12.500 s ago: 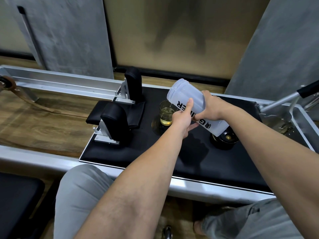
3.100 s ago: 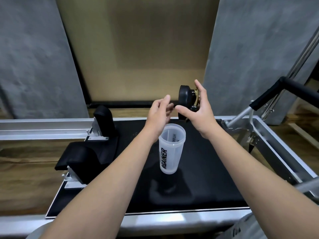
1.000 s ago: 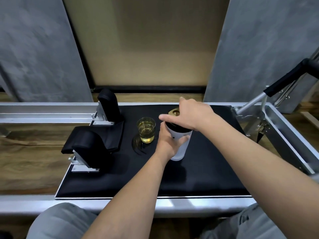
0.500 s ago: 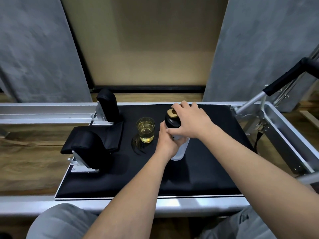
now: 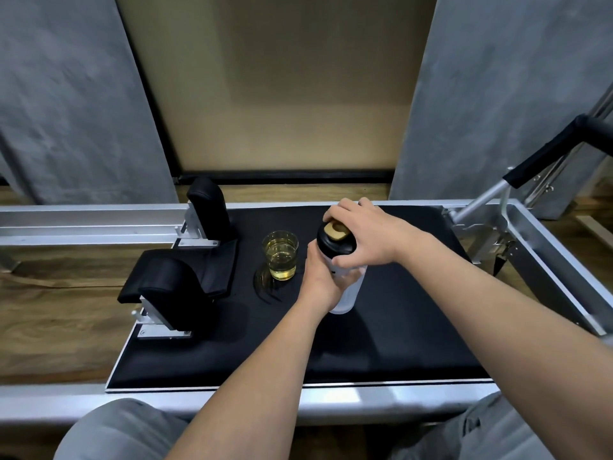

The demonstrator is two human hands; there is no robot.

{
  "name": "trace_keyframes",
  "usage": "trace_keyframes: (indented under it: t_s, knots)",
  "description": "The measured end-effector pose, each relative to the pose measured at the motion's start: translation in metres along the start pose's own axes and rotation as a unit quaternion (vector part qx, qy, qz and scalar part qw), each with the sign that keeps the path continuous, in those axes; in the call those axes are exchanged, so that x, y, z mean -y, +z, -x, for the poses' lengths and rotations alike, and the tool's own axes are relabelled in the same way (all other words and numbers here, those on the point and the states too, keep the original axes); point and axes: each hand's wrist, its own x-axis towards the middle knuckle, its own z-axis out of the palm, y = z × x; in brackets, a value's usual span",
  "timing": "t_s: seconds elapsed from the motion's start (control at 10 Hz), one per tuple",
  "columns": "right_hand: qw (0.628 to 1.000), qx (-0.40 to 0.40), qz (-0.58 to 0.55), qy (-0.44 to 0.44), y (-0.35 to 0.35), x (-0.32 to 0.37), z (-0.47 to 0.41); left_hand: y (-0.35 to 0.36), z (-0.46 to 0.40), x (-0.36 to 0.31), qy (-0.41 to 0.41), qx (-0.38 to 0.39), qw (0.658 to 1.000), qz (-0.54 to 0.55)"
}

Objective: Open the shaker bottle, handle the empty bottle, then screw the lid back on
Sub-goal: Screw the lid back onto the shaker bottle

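Note:
The frosted white shaker bottle [image 5: 349, 293] stands upright on the black padded platform [image 5: 398, 327], near its middle. A black lid [image 5: 331, 249] with a gold flip cap sits on top of the bottle. My left hand [image 5: 320, 280] wraps around the bottle's body from the near left side. My right hand [image 5: 363, 237] grips the lid from above and from the right, fingers curled over its rim. Most of the bottle's upper body is hidden behind my hands.
A clear glass [image 5: 281, 254] with yellow liquid stands just left of the bottle. Two black padded shoulder rests [image 5: 172, 293] sit on the platform's left. Metal rails run along the frame, and a metal bar with a black grip [image 5: 544, 157] rises at the right.
The lid went from held above the open bottle to seated on it. Over the last second my right hand has shifted its grip around the lid while my left hand keeps hold of the bottle.

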Motion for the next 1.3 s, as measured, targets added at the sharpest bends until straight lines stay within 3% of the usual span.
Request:
trace_keyframes:
  t_s: [0.1, 0.2, 0.3, 0.4, 0.5, 0.6, 0.7, 0.8, 0.9, 1.0, 1.1, 1.3]
  knots:
    - [1.000, 0.001, 0.008, -0.030, -0.001, 0.000, -0.002, -0.001, 0.001, 0.003, -0.009, -0.001, 1.000, 0.003]
    - [0.999, -0.022, -0.028, 0.000, -0.002, 0.000, -0.002, 0.000, -0.002, -0.014, -0.122, 0.003, 0.975, 0.183]
    - [0.995, -0.035, -0.004, 0.094, -0.004, 0.004, -0.006, 0.004, -0.002, -0.013, -0.123, 0.021, 0.982, 0.141]
    - [0.981, 0.014, 0.079, 0.175, 0.001, 0.016, -0.014, 0.003, -0.001, -0.008, -0.072, 0.027, 0.993, 0.094]
    - [0.990, 0.041, 0.040, 0.130, 0.000, 0.016, -0.016, 0.002, 0.000, -0.003, -0.059, 0.022, 0.993, 0.100]
    - [0.997, 0.051, -0.027, 0.053, -0.006, 0.004, -0.009, -0.001, -0.002, -0.008, -0.110, 0.010, 0.974, 0.196]
    - [0.998, 0.039, -0.035, 0.034, -0.004, 0.000, -0.004, 0.003, -0.003, -0.012, -0.148, -0.002, 0.945, 0.291]
    - [0.997, 0.036, -0.061, 0.018, -0.002, -0.005, -0.002, 0.005, -0.005, -0.025, -0.273, -0.007, 0.855, 0.441]
    - [0.995, 0.034, -0.091, 0.017, -0.003, -0.007, -0.004, 0.003, -0.008, -0.023, -0.292, -0.018, 0.836, 0.464]
    - [0.980, -0.021, -0.194, 0.037, -0.012, -0.012, -0.007, 0.001, -0.007, -0.021, -0.265, -0.006, 0.864, 0.427]
    - [0.981, -0.035, -0.189, 0.036, -0.018, -0.014, -0.008, -0.001, -0.005, -0.021, -0.223, 0.017, 0.907, 0.356]
    - [0.999, 0.009, -0.041, 0.003, -0.008, -0.006, -0.002, 0.005, -0.011, -0.008, -0.216, 0.033, 0.926, 0.307]
